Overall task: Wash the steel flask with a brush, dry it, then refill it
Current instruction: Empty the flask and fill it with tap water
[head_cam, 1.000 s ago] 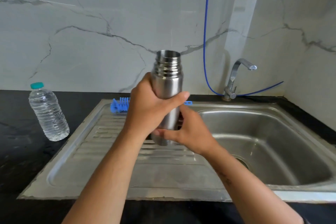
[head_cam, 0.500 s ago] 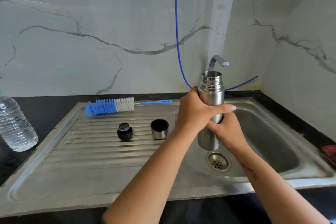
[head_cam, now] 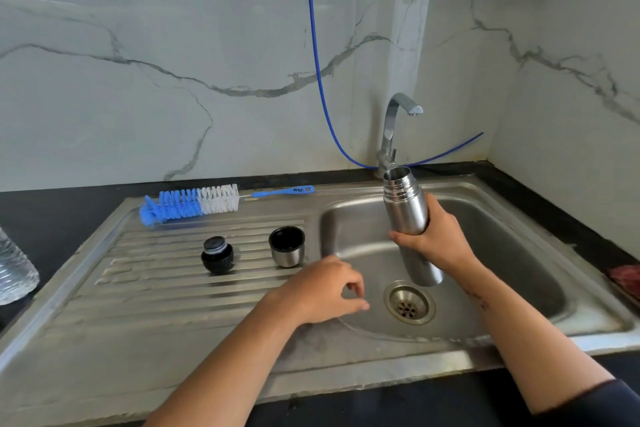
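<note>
My right hand (head_cam: 438, 241) grips the open steel flask (head_cam: 407, 211) around its middle, mouth up and tilted slightly left, over the sink basin (head_cam: 519, 253) just below the tap (head_cam: 398, 121). My left hand (head_cam: 325, 291) hovers empty, fingers loosely curled, above the basin's left edge near the drain (head_cam: 408, 303). A blue and white bottle brush (head_cam: 194, 203) lies at the back of the drainboard (head_cam: 156, 305). The black stopper (head_cam: 217, 255) and the steel cup lid (head_cam: 286, 246), mouth up, stand on the drainboard ribs.
A clear plastic water bottle (head_cam: 14, 274) stands on the black counter at the far left. A blue hose (head_cam: 317, 80) hangs down the marble wall behind the tap. Something red (head_cam: 627, 279) lies at the right counter edge.
The flask has moved right from over the drainboard to over the basin. My left hand has let go of it and dropped low; only my right hand holds it now.
</note>
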`<state>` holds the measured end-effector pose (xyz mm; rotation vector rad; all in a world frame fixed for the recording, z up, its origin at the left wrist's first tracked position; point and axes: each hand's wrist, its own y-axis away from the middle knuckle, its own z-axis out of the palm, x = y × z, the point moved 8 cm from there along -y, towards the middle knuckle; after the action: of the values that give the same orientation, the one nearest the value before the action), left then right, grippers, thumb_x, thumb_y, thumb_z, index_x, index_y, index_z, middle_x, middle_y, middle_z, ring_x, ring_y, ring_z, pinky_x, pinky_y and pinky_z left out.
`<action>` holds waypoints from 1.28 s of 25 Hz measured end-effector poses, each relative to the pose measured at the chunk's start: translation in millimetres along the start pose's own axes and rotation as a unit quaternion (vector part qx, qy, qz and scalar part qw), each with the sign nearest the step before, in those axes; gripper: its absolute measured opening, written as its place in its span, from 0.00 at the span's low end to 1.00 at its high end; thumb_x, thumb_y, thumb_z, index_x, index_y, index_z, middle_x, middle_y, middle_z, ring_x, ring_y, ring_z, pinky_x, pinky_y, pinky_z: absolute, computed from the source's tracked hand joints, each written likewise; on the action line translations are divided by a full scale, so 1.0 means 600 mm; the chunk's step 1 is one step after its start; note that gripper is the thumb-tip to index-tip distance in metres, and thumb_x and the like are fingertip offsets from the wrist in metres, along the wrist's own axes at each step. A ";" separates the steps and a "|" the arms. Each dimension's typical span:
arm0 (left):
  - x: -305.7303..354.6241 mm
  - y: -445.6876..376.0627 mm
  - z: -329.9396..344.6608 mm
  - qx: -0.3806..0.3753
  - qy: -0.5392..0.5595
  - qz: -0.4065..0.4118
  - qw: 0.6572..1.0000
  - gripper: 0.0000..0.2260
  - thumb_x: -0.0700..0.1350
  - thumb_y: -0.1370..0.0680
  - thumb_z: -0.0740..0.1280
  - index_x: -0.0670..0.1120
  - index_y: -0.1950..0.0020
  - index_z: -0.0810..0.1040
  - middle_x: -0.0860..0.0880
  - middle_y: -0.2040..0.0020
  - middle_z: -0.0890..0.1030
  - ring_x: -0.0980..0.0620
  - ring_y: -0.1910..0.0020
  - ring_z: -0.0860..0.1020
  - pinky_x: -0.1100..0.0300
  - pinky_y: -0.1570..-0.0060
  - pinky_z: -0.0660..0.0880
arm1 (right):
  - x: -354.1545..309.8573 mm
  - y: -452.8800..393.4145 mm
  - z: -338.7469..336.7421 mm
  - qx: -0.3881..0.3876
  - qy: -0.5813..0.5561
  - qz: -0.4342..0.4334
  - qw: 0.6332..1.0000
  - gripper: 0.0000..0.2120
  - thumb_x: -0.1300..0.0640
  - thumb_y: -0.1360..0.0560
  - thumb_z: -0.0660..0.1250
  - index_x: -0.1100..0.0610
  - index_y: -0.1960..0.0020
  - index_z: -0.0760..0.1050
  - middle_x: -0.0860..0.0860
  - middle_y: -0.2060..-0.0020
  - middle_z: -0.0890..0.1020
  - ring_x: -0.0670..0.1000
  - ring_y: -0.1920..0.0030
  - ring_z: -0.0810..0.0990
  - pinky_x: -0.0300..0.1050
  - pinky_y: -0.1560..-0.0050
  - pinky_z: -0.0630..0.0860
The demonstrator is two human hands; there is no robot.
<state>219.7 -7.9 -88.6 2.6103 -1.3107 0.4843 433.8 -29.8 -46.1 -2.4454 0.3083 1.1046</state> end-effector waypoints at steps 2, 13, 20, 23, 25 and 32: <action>-0.008 0.004 0.013 -0.029 -0.017 0.001 0.999 0.12 0.59 0.23 0.70 0.51 0.53 0.84 0.57 0.54 0.82 0.57 0.43 0.75 0.52 0.41 0.75 | 0.014 -0.003 0.006 -0.017 0.030 0.001 0.999 0.30 0.52 0.37 0.83 0.49 0.41 0.70 0.43 0.53 0.80 0.44 0.54 0.80 0.41 0.59 0.74; -0.015 0.004 0.004 -0.009 -0.007 0.023 1.000 0.14 0.55 0.26 0.70 0.47 0.66 0.80 0.54 0.67 0.81 0.58 0.60 0.79 0.54 0.52 0.78 | 0.058 -0.010 0.038 -0.082 0.312 -0.017 0.946 0.37 0.53 0.37 0.78 0.42 0.32 0.66 0.46 0.44 0.77 0.52 0.46 0.78 0.53 0.44 0.77; -0.012 0.005 0.003 -0.018 0.002 0.026 0.999 0.14 0.55 0.26 0.71 0.47 0.66 0.81 0.55 0.68 0.81 0.56 0.65 0.80 0.53 0.56 0.79 | 0.063 -0.014 0.031 -0.044 0.361 -0.022 0.931 0.38 0.54 0.35 0.77 0.43 0.29 0.67 0.48 0.42 0.77 0.54 0.41 0.76 0.54 0.37 0.71; -0.011 0.005 0.002 -0.021 -0.002 0.025 0.999 0.15 0.55 0.25 0.71 0.47 0.67 0.81 0.54 0.69 0.81 0.56 0.66 0.79 0.52 0.56 0.79 | 0.062 -0.014 0.032 -0.043 0.356 -0.020 0.933 0.38 0.54 0.35 0.78 0.44 0.29 0.67 0.48 0.42 0.77 0.54 0.41 0.76 0.54 0.36 0.70; -0.010 0.006 0.001 -0.020 -0.004 0.023 1.000 0.15 0.55 0.25 0.71 0.46 0.66 0.81 0.54 0.69 0.81 0.56 0.66 0.79 0.52 0.56 0.79 | 0.061 -0.014 0.033 -0.041 0.367 -0.026 0.929 0.38 0.55 0.34 0.77 0.43 0.28 0.66 0.48 0.41 0.77 0.54 0.41 0.75 0.53 0.35 0.69; -0.010 0.007 -0.001 -0.016 -0.006 0.021 1.000 0.15 0.56 0.25 0.72 0.47 0.66 0.82 0.54 0.68 0.81 0.57 0.66 0.79 0.52 0.56 0.79 | 0.051 -0.013 0.035 -0.033 0.373 -0.039 0.927 0.37 0.56 0.34 0.76 0.43 0.28 0.66 0.48 0.41 0.76 0.54 0.40 0.75 0.53 0.34 0.69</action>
<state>212.8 -5.4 -90.1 2.5693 -1.3688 0.4510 443.1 -13.6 -78.8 -2.8165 0.3953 0.1024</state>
